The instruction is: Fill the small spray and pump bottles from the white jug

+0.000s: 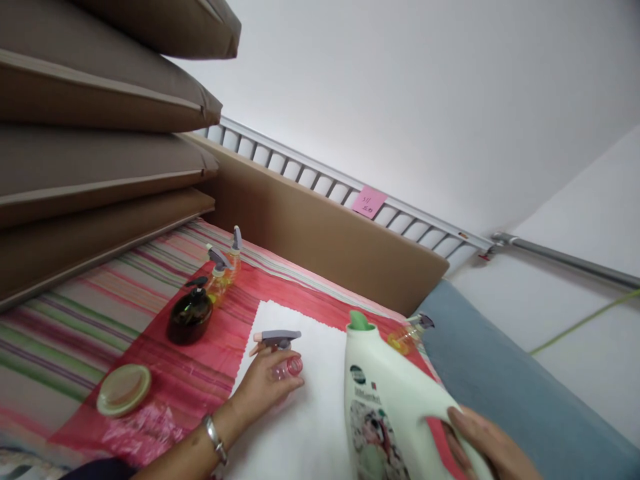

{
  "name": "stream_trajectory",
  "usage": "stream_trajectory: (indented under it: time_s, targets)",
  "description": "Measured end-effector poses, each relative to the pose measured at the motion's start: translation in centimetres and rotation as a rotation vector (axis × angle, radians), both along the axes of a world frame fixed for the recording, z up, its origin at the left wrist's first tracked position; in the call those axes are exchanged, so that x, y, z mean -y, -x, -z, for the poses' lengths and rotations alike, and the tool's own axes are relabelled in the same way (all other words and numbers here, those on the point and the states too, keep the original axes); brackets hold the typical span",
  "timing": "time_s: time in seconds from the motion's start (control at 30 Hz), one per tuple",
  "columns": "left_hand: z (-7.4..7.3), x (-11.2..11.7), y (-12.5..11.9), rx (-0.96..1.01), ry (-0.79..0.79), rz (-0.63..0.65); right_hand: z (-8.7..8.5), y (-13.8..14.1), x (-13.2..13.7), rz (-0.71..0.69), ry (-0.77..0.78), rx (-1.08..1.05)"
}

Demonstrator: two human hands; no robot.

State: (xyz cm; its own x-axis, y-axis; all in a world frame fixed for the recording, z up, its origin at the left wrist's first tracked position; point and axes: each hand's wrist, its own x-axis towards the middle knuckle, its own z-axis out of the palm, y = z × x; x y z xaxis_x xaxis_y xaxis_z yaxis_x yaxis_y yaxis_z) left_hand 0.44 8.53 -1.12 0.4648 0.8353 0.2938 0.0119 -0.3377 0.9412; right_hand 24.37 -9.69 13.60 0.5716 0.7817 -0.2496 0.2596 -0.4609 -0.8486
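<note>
My left hand (267, 387), with a silver bracelet on the wrist, is wrapped round a small clear spray bottle (290, 365) with a grey trigger head (277, 338); it stands on a white cloth (310, 413). My right hand (493, 450) grips the handle of a large white detergent jug (387, 393) with a green cap (361, 322), tilted with the cap pointing away from me. The jug sits just right of the spray bottle, not touching it.
A dark pump bottle (190, 315) and two yellow spray bottles (220, 277) stand on the red striped cloth (200, 373). A pale round lid (123, 389) lies at the left. Another yellow spray bottle (407, 337) lies behind the jug. Brown cushions (95, 147) are stacked at the left.
</note>
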Motion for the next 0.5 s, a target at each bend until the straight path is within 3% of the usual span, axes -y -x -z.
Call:
stream_trajectory:
  time_s: [0.17, 0.33, 0.5]
  targets:
    - [0.3, 0.0, -0.1, 0.002, 0.012, -0.011, 2.3, -1.6, -3.3, 0.094, -0.292, -0.214]
    - [0.4, -0.2, -0.1, -0.029, 0.042, -0.001, 6.3, -2.0, -9.9, 0.244, -0.563, 0.01]
    - [0.5, -0.2, -0.2, -0.067, 0.054, -0.022, 8.9, -1.8, -17.0, 0.383, -0.588, 0.176]
